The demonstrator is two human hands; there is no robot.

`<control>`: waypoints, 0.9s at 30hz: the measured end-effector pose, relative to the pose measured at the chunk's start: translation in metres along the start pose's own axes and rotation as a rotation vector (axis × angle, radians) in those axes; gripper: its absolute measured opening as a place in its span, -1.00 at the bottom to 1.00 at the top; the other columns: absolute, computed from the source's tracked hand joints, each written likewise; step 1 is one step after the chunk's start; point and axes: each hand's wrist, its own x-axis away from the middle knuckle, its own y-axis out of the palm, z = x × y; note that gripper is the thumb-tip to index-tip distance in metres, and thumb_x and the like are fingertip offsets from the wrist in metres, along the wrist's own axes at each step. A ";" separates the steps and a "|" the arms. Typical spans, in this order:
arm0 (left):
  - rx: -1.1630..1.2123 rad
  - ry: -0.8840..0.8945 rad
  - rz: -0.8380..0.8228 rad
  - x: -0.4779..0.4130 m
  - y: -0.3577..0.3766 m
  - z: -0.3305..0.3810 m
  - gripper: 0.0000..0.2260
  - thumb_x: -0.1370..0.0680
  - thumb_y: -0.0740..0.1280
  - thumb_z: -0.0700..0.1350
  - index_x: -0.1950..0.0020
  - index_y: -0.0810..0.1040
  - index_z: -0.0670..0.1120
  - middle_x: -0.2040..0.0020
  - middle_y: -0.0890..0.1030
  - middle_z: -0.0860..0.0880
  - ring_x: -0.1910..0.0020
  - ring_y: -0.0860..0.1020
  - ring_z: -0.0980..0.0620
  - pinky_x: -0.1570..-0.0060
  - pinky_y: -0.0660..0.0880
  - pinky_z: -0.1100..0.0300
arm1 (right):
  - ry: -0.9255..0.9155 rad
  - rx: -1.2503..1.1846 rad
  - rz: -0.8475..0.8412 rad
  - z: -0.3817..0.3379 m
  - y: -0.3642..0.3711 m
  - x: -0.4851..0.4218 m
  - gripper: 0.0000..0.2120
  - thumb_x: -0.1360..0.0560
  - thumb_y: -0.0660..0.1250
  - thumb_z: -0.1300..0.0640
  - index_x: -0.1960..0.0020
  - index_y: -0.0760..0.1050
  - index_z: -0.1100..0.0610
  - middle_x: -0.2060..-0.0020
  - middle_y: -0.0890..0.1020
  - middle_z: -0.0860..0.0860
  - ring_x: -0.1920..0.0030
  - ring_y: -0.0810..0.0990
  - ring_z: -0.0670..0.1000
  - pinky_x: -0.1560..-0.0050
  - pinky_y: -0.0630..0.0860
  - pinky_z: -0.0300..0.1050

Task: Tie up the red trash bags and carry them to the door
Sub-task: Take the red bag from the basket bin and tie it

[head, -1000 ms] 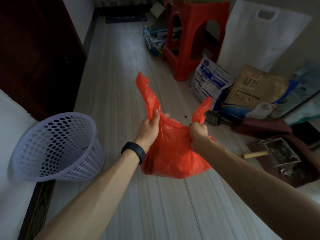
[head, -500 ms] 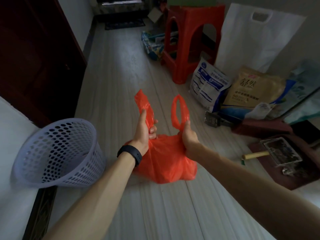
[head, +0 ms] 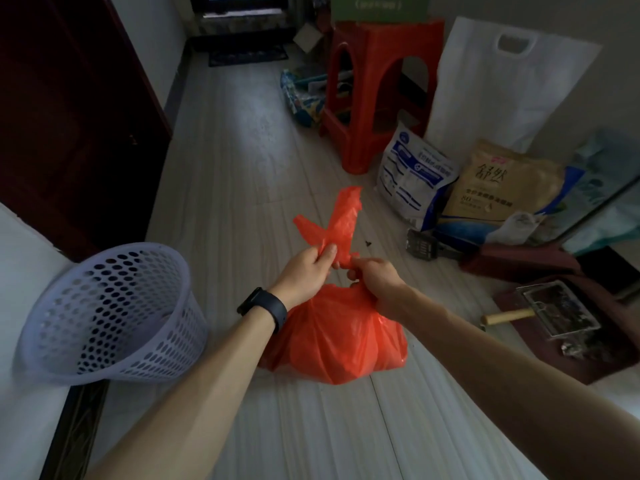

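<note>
fingers [head: 329, 252] pinch red bag [head: 339, 337] handles, bag below

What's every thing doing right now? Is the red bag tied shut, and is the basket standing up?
red trash bag: full, on the floor, handles crossed, knot not clearly finished
left hand: pinching one handle
right hand: gripping the bag's neck
white basket: tipped over, looks empty
red stool: upright

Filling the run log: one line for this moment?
step: tying | left hand: gripping handle | right hand: gripping handle | bag: on floor | knot: unfinished
</note>
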 end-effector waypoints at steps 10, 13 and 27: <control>-0.767 0.216 -0.069 0.011 -0.006 -0.007 -0.66 -0.68 0.04 0.08 -0.20 0.49 -0.07 -0.02 0.66 -0.21 0.01 0.60 -0.28 0.18 0.45 -0.01 | -0.087 0.256 -0.248 -0.010 0.004 0.002 -0.38 -0.41 0.21 -0.46 0.25 0.67 0.08 0.29 0.57 0.04 0.27 0.51 -0.02 0.12 0.47 -0.09; -0.795 0.294 -0.113 0.017 -0.001 -0.001 -0.72 -0.67 0.06 0.08 -0.20 0.49 0.01 0.02 0.67 -0.16 0.09 0.63 -0.23 0.22 0.51 -0.04 | -0.105 0.370 -0.040 -0.005 0.004 0.000 -0.40 -0.54 0.16 -0.36 0.22 0.65 0.13 0.29 0.63 0.03 0.23 0.59 0.00 -0.06 0.55 -0.02; 0.542 -0.372 -0.435 0.015 -0.012 0.002 -0.88 -0.52 0.36 -0.17 0.06 0.58 -0.23 0.44 0.50 -0.03 0.44 0.54 0.08 0.32 0.48 0.27 | 0.108 -0.236 -0.369 -0.022 -0.013 0.014 -0.65 -0.57 0.25 -0.04 0.23 0.55 0.20 0.26 0.57 0.21 0.31 0.55 0.11 0.19 0.53 -0.03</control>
